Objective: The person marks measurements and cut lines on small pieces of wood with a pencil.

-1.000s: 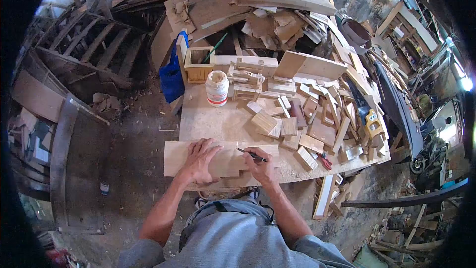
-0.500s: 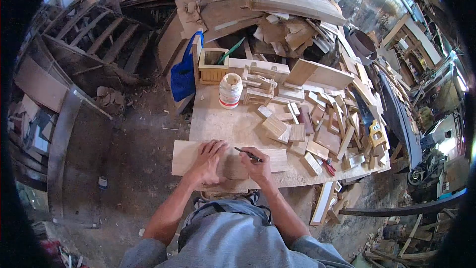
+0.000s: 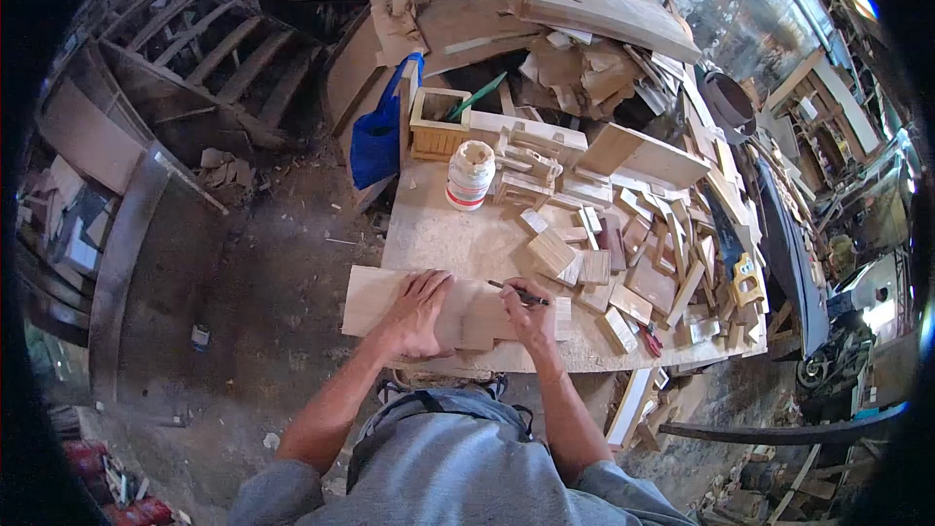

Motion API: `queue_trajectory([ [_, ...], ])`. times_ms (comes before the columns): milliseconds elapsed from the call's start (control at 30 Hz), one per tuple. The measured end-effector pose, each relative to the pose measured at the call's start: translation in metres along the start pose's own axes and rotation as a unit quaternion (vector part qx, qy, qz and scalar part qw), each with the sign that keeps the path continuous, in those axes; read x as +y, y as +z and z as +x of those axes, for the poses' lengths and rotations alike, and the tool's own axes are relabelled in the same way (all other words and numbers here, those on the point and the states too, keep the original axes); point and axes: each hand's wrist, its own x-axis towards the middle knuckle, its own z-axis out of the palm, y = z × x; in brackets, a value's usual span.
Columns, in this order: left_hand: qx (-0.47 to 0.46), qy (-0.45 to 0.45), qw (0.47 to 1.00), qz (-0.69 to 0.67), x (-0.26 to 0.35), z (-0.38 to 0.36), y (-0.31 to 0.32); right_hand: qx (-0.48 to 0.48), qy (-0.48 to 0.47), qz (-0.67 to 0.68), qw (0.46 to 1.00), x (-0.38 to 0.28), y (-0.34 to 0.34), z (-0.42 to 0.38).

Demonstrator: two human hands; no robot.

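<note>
A pale wooden board (image 3: 366,300) lies crosswise along the near edge of the workbench. My left hand (image 3: 419,314) rests flat on it, fingers stretched out and pointing away from me. Between my hands, a smaller piece of wood (image 3: 475,319) overlaps the board. My right hand (image 3: 532,319) is closed around a dark pen (image 3: 529,297), whose tip points left over the wood. The right end of the board shows just past that hand.
A white jar (image 3: 469,180) with a red band stands on the workbench (image 3: 429,224), near a small wooden box (image 3: 438,143). Wood offcuts (image 3: 594,268) pile up at right, with red-handled pliers (image 3: 651,339) and a yellow-handled saw (image 3: 747,281). A blue cloth (image 3: 378,144) hangs at the left corner.
My right hand with the pen has shifted right along the board, away from my left hand. My left hand stays flat on the board. The camera view has shifted slightly.
</note>
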Motion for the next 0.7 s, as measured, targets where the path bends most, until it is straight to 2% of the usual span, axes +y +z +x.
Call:
queue_trajectory([
  [33, -0.003, -0.004, 1.000, 0.002, 0.001, 0.000, -0.002, -0.005, 0.025, -0.017, 1.000, -0.001, -0.004, 0.001],
  [167, -0.015, -0.008, 1.000, 0.019, 0.002, 0.002, -0.001, -0.039, -0.049, -0.020, 0.998, 0.008, -0.005, 0.007],
  [267, -0.025, -0.009, 0.999, 0.022, 0.001, 0.002, -0.001, -0.046, -0.026, -0.035, 0.998, 0.002, -0.001, 0.008],
  [467, -0.040, -0.026, 0.999, 0.017, 0.006, 0.003, -0.005, -0.041, -0.036, -0.091, 0.994, 0.002, -0.009, 0.005],
  [567, -0.030, -0.020, 0.999, 0.016, 0.004, 0.002, -0.002, -0.018, -0.064, -0.048, 0.997, 0.008, -0.012, 0.002],
  [700, -0.022, -0.008, 1.000, 0.013, -0.001, 0.003, 0.002, -0.014, -0.048, -0.084, 0.995, 0.012, -0.023, -0.003],
])
